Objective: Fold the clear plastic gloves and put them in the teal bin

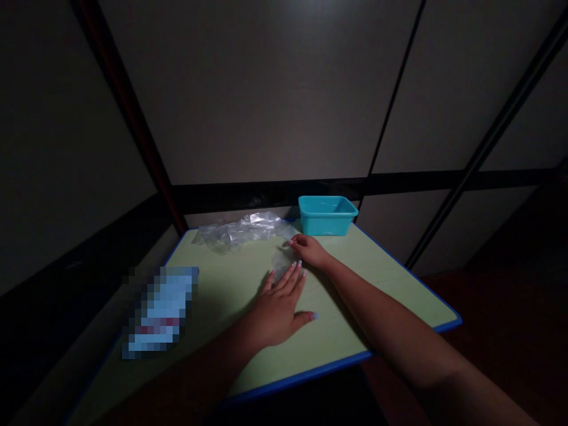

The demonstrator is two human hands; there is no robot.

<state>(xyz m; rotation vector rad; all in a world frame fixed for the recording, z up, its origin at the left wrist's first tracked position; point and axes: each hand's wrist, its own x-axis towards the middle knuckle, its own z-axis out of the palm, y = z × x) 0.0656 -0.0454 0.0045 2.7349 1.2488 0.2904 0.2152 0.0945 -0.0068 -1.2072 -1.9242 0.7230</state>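
Observation:
My left hand (280, 309) lies flat on the table, fingers stretched out and thumb spread to the right. Its fingertips rest on the near part of a small clear plastic bag (280, 260), which is thin and hard to make out against the green top. At the bag's far right edge, my right hand (311, 251) is closed in a pinch, thumb and forefinger together on the plastic. Just beyond the right hand stands a turquoise plastic basket (327, 223); what lies inside it cannot be seen from here.
A heap of crumpled clear plastic (242, 232) lies along the table's far edge. At the left edge is a blurred-out light blue packet-like item (164, 310). The pale green table (350, 313) has a blue rim and stands against dark panelled cupboard doors (275, 94).

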